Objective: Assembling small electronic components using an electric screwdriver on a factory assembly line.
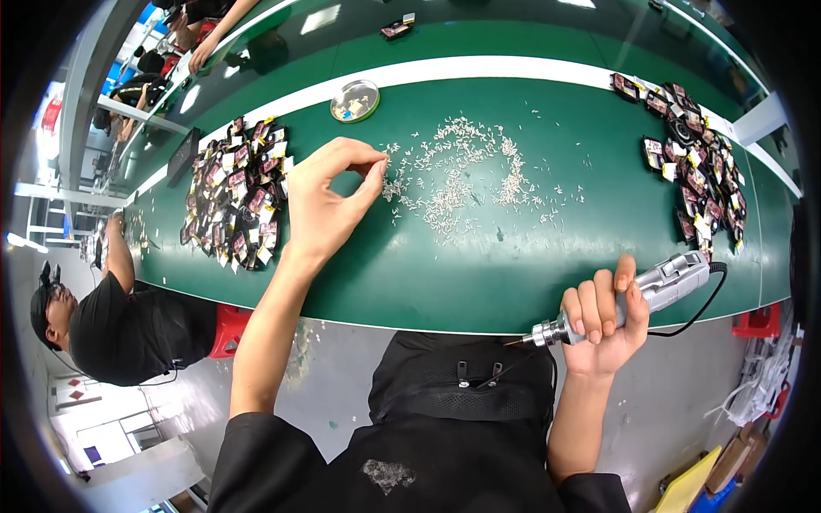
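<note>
Head: likely picking screws (pixel 449 198), one o'clock, with left hand (pixel 325 201) pinched, cannot tell whether around one; gripping electric screwdriver (pixel 671 282), four o'clock, with curled right hand (pixel 603 321); next needing precision.

The handheld tool (pixel 670 284) looked like smooth metal, the desk (pixel 385 291) glossy, the zipped bag (pixel 428 363) matt cloth.

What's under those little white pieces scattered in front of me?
Under the white pieces is the green tabletop, visible through the gaps; where they bunch densely, whatever lies beneath is covered.
</note>
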Available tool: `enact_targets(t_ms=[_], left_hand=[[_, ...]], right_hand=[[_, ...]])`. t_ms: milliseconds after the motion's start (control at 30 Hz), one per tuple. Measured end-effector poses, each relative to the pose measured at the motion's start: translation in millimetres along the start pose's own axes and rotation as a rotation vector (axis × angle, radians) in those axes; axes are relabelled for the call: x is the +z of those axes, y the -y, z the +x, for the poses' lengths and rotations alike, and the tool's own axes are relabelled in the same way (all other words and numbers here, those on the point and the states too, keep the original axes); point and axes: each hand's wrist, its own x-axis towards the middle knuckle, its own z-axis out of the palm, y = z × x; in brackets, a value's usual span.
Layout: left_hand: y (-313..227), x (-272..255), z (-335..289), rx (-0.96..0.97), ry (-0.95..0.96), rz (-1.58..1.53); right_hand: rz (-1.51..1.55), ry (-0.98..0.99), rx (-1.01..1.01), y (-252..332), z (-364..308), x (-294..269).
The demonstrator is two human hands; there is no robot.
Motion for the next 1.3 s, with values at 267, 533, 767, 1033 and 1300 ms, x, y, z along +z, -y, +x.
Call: enact_targets(t_ms=[267, 533, 767, 1033, 1300], left_hand=[[-49.3, 20.4, -63.1, -0.116, 0.1, -0.507], [-69.0, 38.5, -82.3, -0.158, 0.039, -0.566], [-86.7, 43.7, -90.1, -0.379, 0.041, -0.832], [-98.5, 55.1, -102.5, -0.304, 0.06, -1.11], [-107.3, 63.2, -106.9, -0.38, 0.055, -1.316]], right_hand=[[0.016, -0.037, 0.0, -2.5, 4.3, 4.5], [-0.008, 0.039, -0.014, -4.7, 1.0, 14.4], [0.037, 0.093, -0.053, -3.0, 0.5, 30.4], [0.059, 0.007, -0.189, -2.1, 1.2, 67.6], [0.018, -0.016, -0.193, -5.3, 2.0, 68.5]])
